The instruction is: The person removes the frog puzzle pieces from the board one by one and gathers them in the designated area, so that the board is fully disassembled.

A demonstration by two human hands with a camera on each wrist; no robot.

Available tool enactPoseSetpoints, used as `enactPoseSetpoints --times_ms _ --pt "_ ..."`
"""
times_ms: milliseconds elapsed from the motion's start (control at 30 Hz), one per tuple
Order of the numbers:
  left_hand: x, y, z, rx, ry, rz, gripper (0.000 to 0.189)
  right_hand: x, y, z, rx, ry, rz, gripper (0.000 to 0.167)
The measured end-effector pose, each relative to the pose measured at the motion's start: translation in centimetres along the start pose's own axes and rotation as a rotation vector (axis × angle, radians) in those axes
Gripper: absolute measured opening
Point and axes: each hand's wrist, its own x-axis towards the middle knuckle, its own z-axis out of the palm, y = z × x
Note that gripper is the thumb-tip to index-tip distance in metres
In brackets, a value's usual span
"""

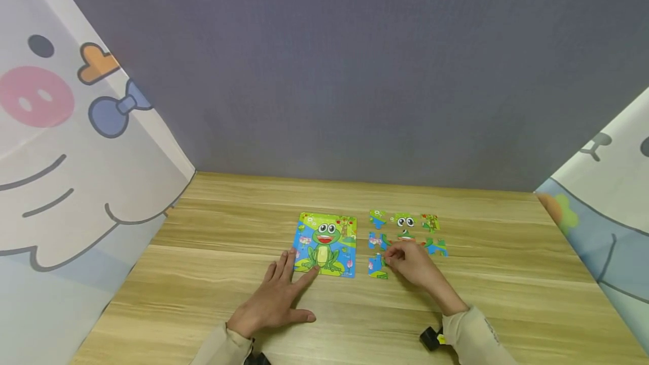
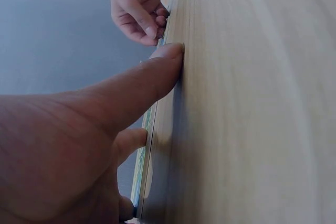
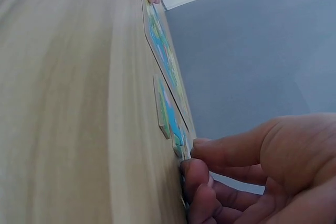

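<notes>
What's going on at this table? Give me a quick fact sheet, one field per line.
surface: wooden table
picture board: frog puzzle board, lying flat
loose pieces: a group right of the board
left hand: flat on the table, fingers touching the board's lower left corner
right hand: fingers pinching a piece at the group's near left

My hands are bare. Both arms wear light beige long sleeves [image 1: 469,334]. A small black device [image 1: 430,338] sits at each wrist.

Left hand [image 1: 276,297] flat, fingers spread, right hand [image 1: 413,263] curled, fingertips pinching
</notes>
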Motion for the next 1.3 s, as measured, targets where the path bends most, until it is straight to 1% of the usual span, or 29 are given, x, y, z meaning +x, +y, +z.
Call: enactPoseSetpoints --times_ms 167,300,433,600,733,867,1000,1167,1300 --pt "0.0 0.1 -0.1 -0.003 0.003 0.005 0.089 0.2 0.0 -0.1 -0.015 0.016 -0.011 0.006" --pt "0.0 0.0 -0.1 -0.007 -0.007 -0.005 0.089 0.5 -0.9 0.1 -0.013 0.03 -0.005 0.005" --pt "-0.1 -0.1 -0.1 -0.017 -0.012 -0.014 0.09 1.0 -2.3 0.7 0.006 0.019 -0.058 0.006" --pt "-0.2 -0.1 -0.1 -0.027 -0.012 -0.016 0.09 1.8 -4.4 2.3 0.091 -0.021 -0.131 0.01" --pt "-0.3 0.1 -0.3 -0.027 -0.006 -0.011 0.089 2.5 -6.0 4.2 0.107 -0.032 -0.16 0.012" --pt "-0.3 0.2 -0.3 -0.026 0.001 -0.002 0.089 3.1 -7.1 5.6 0.112 -0.044 -0.17 0.013" --pt "-0.2 0.4 -0.3 -0.029 0.011 0.005 0.089 3.5 -7.6 6.3 0.101 -0.041 -0.164 0.012" --pt "0.4 1.0 -0.1 -0.03 0.022 0.027 0.091 3.7 -7.6 6.8 0.075 -0.037 -0.155 0.011" --pt "0.9 1.6 0.2 -0.01 -0.001 0.039 0.091 3.8 -7.4 7.2 0.054 -0.049 -0.154 0.011"
